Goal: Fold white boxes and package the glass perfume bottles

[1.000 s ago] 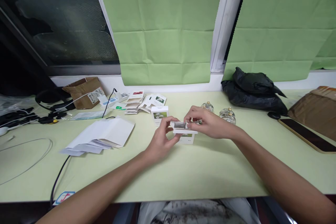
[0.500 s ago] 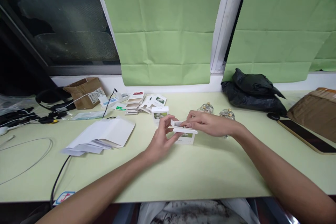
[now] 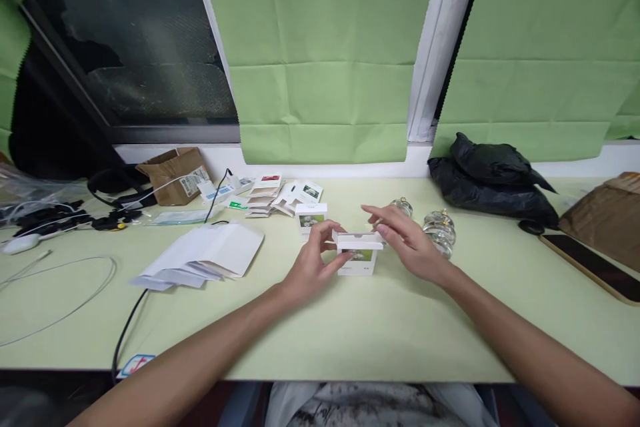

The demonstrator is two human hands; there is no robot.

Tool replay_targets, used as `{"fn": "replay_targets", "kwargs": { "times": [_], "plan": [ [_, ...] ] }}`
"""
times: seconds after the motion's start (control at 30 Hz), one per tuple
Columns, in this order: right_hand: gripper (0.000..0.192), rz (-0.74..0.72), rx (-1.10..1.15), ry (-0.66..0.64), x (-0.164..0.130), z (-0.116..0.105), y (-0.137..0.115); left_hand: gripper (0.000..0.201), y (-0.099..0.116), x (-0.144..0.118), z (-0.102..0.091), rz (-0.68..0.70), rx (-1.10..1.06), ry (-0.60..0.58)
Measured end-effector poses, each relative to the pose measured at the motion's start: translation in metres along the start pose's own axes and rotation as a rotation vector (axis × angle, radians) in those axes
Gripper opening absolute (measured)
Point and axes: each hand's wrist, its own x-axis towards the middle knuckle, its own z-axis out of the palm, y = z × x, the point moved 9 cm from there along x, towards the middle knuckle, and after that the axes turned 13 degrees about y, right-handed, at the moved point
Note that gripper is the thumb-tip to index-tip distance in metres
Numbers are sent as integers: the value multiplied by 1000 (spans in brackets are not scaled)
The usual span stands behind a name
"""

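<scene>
A small white box (image 3: 358,256) with a green flower picture on its front stands on the pale green table (image 3: 350,320). Its top flap lies nearly flat over the opening. My left hand (image 3: 311,265) grips the box's left side with thumb and fingers. My right hand (image 3: 407,243) hovers at the box's right, fingers spread and extended, fingertips close to the flap, holding nothing. A second, closed box of the same kind (image 3: 311,218) stands just behind the left hand. Two small glass jars (image 3: 440,229) with gold tops stand behind my right hand.
Folded white paper sheets (image 3: 205,255) lie to the left, with a black cable running under them. Flat unfolded cartons (image 3: 273,192) are piled at the back beside a brown cardboard box (image 3: 174,175). A black plastic bag (image 3: 493,177), a phone (image 3: 590,259) and a brown parcel lie at the right.
The box's open flap has come down over the top. My right hand has let go of the flap and its fingers have spread. The camera shifted slightly left.
</scene>
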Motion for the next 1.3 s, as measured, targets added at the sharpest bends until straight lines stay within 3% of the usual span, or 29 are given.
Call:
{"fn": "replay_targets", "kwargs": {
  "times": [0.13, 0.27, 0.43, 0.73, 1.0, 1.13, 1.3],
  "plan": [
    [26, -199, -79, 231, -12, -13, -15, 49, 1, 0, -3, 62, 53, 21],
    [27, -351, -163, 249, -23, -7, -29, 51, 6, 0, -6, 133, 77, 40],
    [29, -426, -158, 217, -27, -1, -34, 54, 14, 0, -6, 210, 70, 7],
    [24, -298, -154, 118, -24, 8, -21, 50, 17, 2, -11, 282, 123, 36],
    [18, -218, -118, 97, -22, 12, -15, 50, 8, 3, -15, 125, 56, 105],
    [16, -232, -131, 110, -22, 12, -17, 36, 17, 3, -12, 161, 81, 64],
    [17, -227, -120, 115, -23, 12, -16, 33, 23, 3, -11, 222, 145, 27]
  ]
}}
